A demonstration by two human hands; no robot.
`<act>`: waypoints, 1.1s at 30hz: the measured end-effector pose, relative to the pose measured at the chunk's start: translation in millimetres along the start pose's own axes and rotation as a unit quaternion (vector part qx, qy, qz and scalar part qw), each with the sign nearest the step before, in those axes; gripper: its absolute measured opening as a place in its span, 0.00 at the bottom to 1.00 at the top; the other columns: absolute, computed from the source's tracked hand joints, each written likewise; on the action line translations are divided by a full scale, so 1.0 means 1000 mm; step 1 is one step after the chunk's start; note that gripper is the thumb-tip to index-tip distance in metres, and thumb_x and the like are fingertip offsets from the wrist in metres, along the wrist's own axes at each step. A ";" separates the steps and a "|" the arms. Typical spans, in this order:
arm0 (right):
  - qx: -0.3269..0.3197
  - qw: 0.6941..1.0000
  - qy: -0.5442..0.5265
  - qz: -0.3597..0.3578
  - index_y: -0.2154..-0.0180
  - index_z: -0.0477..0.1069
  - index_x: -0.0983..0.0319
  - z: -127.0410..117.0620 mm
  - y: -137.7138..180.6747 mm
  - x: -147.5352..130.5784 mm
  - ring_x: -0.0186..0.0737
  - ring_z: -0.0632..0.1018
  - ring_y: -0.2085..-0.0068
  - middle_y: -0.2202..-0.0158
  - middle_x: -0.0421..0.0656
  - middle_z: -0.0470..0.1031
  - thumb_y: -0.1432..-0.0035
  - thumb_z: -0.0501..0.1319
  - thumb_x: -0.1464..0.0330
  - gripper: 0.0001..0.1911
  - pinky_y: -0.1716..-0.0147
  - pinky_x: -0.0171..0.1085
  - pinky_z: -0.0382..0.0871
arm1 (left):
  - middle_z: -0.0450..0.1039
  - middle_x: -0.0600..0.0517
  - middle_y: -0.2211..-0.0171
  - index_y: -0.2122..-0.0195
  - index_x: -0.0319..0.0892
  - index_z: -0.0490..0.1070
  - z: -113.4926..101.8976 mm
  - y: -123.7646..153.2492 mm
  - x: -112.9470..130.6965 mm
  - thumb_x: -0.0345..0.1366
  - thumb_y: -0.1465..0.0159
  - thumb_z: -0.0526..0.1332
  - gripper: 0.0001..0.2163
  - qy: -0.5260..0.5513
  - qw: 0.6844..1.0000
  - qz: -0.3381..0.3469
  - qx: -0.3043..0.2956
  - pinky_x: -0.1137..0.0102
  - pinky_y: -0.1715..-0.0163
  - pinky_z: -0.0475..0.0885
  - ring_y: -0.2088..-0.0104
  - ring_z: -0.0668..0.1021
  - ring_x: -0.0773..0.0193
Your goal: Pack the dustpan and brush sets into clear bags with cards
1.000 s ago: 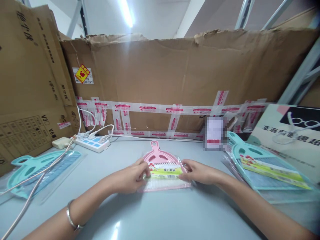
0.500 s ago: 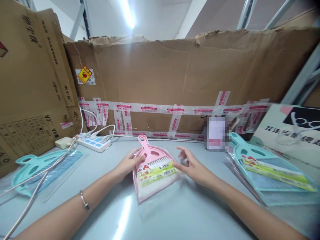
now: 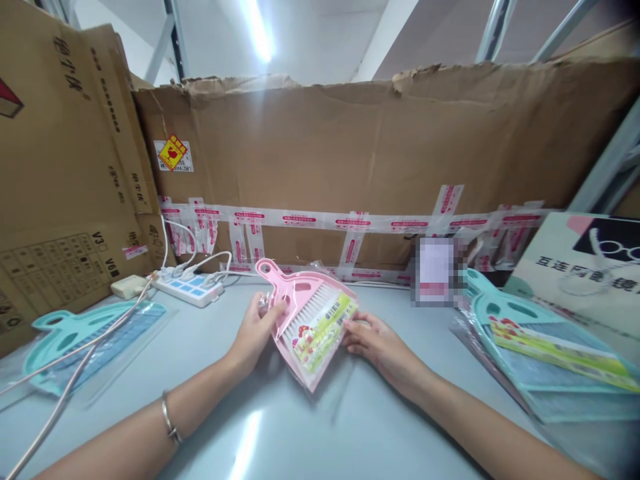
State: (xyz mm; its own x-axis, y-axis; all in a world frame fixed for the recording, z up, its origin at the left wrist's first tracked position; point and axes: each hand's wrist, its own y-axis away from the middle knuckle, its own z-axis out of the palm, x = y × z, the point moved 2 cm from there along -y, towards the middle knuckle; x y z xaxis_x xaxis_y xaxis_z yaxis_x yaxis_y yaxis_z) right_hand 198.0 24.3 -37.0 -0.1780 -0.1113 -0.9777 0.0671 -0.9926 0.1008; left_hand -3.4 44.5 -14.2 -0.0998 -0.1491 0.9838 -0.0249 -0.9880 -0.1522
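Midair, tilted: pink dustpan set (image 3: 313,320) in its clear bag, lifted above the grey table (image 3: 320,427). Left hand (image 3: 255,330) pinches the handle end; right hand (image 3: 373,340), fingers loosely curled, touches the lower edge. Slick plastic could slip from that light grip.

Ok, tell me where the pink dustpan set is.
Head view, centre: the pink dustpan set is tilted above the grey table, between the left hand and right hand, nearer than the power strip.
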 end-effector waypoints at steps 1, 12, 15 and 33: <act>-0.009 1.000 -0.019 0.015 0.65 0.63 0.63 0.001 0.000 0.000 0.30 0.74 0.73 0.73 0.40 0.73 0.56 0.64 0.62 0.17 0.75 0.27 0.68 | 0.67 0.57 0.77 0.73 0.41 0.59 0.002 0.001 0.000 0.43 0.48 0.61 0.13 -0.021 1.000 0.010 -0.014 0.74 0.75 0.66 0.75 0.72 0.67; 0.030 0.998 -0.031 0.041 0.69 0.70 0.65 -0.029 -0.009 -0.018 0.27 0.74 0.75 0.75 0.42 0.75 0.52 0.62 0.71 0.05 0.73 0.25 0.70 | 0.56 0.60 0.82 0.79 0.42 0.53 -0.017 -0.012 0.000 0.43 0.47 0.59 0.15 -0.066 0.991 0.078 0.083 0.79 0.82 0.58 0.81 0.62 0.72; -0.019 0.999 -0.009 0.036 0.67 0.69 0.65 -0.011 -0.005 -0.011 0.31 0.75 0.69 0.69 0.44 0.75 0.53 0.62 0.64 0.12 0.67 0.30 0.71 | 0.56 0.60 0.83 0.79 0.41 0.54 -0.011 -0.009 -0.001 0.43 0.47 0.60 0.15 -0.073 0.992 0.075 0.065 0.79 0.82 0.58 0.81 0.62 0.73; 0.023 0.986 0.127 -0.102 0.68 0.67 0.62 0.005 0.010 -0.030 0.38 0.73 0.67 0.71 0.42 0.73 0.58 0.62 0.57 0.18 0.67 0.36 0.66 | 0.59 0.60 0.84 0.81 0.40 0.55 0.000 0.005 0.005 0.42 0.48 0.61 0.16 0.031 0.998 0.062 0.004 0.79 0.82 0.62 0.82 0.64 0.74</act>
State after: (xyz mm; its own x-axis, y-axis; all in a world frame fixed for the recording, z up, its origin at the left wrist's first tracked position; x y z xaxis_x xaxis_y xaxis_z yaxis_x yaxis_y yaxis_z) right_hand 199.2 17.6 -5.5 0.0696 0.1002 -0.9925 0.0089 -0.9950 -0.0998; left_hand -4.4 38.9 -10.2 -0.1622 -0.2674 0.9498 -0.0006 -0.9626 -0.2711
